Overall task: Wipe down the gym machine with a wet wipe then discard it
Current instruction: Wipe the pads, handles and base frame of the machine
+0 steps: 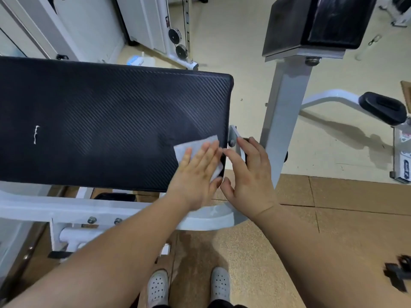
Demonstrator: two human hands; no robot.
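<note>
— Where is the wipe at this moment?
— Under the left hand (195, 174). Its grip is wide and flat, with the fingers straight, and it presses the wet wipe (193, 144) on the pad (100, 118), close to the near right corner.
— And the other hand?
— The right hand (249, 174) is just beside it, at the right end edge of the pad. Its fingers are loosely bent and I think it holds nothing.
— Which way should the wipe go?
— The pad runs long toward the person's left, so nearly all its surface lies that way. The left hand is already on the wipe.

One wet wipe (195, 145), two hands (195, 174) (249, 172), two shoes (158, 285) (220, 283), two pulleys (174, 35) (181, 50).
</note>
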